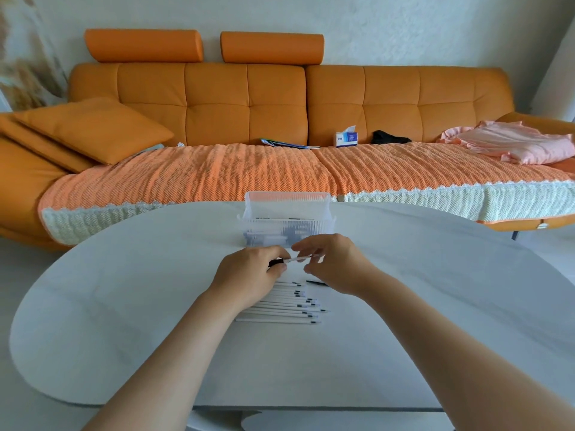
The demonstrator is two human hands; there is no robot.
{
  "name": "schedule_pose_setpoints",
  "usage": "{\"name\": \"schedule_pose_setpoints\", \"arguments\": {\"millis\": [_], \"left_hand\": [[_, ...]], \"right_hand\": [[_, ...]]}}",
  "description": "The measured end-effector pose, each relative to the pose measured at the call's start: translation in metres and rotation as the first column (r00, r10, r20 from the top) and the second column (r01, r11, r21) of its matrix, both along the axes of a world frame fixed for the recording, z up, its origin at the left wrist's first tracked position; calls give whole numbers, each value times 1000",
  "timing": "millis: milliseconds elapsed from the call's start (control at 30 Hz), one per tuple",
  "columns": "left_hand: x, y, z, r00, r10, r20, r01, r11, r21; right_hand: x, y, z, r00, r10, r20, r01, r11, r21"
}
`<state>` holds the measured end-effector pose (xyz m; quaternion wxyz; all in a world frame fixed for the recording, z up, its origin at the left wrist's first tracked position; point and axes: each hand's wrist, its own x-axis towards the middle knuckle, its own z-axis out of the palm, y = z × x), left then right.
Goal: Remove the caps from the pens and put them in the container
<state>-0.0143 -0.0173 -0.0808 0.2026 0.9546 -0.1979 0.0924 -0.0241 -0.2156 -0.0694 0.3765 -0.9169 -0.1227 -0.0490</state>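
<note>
Both hands hold one white pen [298, 259] level above the table. My left hand [252, 272] pinches its black cap [275, 262] at the left end. My right hand [334, 262] grips the barrel at the right end. Whether the cap is still seated on the pen I cannot tell. Under my hands lies a row of several white pens [286, 306], tips pointing right. A clear ribbed plastic container [286, 213] stands just beyond my hands, with several pens inside. One loose black cap [316, 283] lies on the table by my right wrist.
The white rounded table [124, 306] stretches wide on both sides. Behind it stands an orange sofa [249, 101] with a knitted throw, a tissue box [346, 139], cushions and folded pink cloth [513, 144].
</note>
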Motion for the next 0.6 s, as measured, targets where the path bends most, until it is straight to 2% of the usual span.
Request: {"name": "schedule_pose_setpoints", "arguments": {"millis": [100,300,600], "left_hand": [[0,1,-1,1000,-4,-12,4,1000,0],[0,2,-1,999,-1,-37,1,1000,-7],[-3,-3,-1,999,-39,-16,39,999,-15]], "right_hand": [[0,1,-3,1000,23,7,-23,1000,8],[0,-5,1,993,-117,29,119,988,-100],[-3,4,1,999,-33,9,33,995,-91]]}}
